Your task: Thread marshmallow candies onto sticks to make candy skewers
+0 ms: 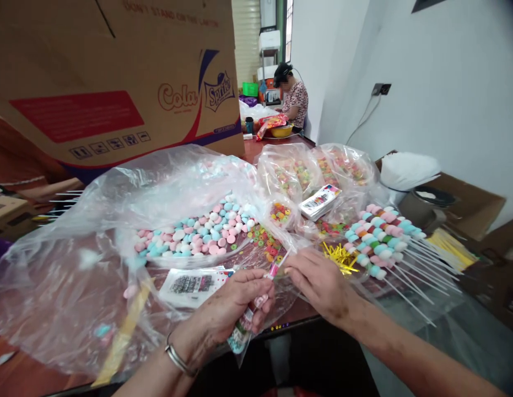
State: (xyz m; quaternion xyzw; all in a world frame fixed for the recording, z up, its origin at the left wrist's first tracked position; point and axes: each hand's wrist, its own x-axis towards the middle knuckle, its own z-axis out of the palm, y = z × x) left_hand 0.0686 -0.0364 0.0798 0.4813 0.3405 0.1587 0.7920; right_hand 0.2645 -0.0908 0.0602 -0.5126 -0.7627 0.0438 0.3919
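My left hand (250, 295) is closed around a marshmallow skewer in a clear printed bag (238, 336), its wrapped end hanging down toward my lap. From the top of that hand the white stick (286, 256) points up and right, with a shiny pink band (273, 269) round the gathered bag neck. Just right of the band, my right hand (318, 281) has its fingers curled in a pinch beside the stick; what they hold is hidden. A stack of flat printed bags (190, 286) lies left of my hands. Gold twist ties (341, 258) lie beyond my right hand.
Pink, blue and white marshmallows (198, 229) spread over plastic sheeting, beside bags of ring-shaped candy (281, 212). Finished-looking marshmallow skewers (382, 237) pile up at right, sticks outward. A large cardboard box (115, 71) stands at back left. Another person (295, 102) sits farther off.
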